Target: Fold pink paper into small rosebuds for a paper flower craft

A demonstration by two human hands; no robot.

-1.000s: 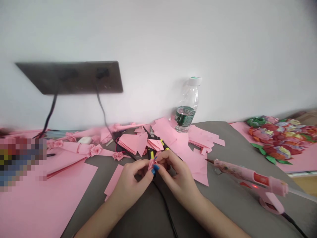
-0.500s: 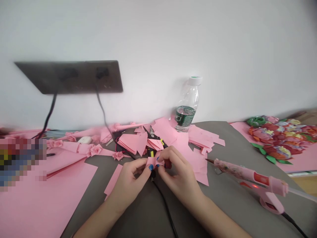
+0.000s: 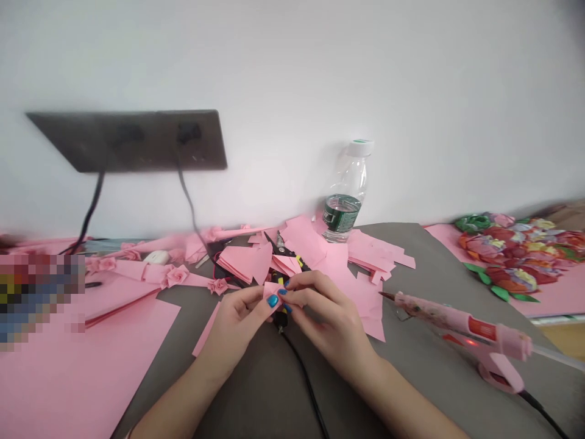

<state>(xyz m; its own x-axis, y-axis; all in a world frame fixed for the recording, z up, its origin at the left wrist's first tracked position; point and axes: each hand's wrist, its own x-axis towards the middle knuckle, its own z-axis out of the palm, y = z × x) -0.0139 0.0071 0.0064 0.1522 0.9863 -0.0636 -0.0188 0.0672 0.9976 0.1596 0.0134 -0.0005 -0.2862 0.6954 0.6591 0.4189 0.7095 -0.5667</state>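
A small piece of pink paper [image 3: 272, 289] is held between both hands at the middle of the table. My left hand [image 3: 240, 320] pinches it, the blue-nailed thumb lying on its face. My right hand [image 3: 326, 314] closes its fingertips on the paper's right edge, partly covering it. Just behind and below the fingers lies a black and yellow tool [image 3: 280, 318] with a black cord, mostly hidden. Cut pink sheets [image 3: 245, 261] are piled beyond the hands, beside pliers [image 3: 280, 247].
A pink hot glue gun [image 3: 479, 332] with a lit red light lies at right. Behind stands a water bottle [image 3: 342, 201]. Paper flowers [image 3: 516, 256] lie far right, pink paper roses [image 3: 176, 276] at left. A socket panel [image 3: 150, 141] with cords is on the wall.
The paper between my hands has turned and shifted slightly left. My right fingers have moved left over its edge, and my left thumb now lies flatter on it.
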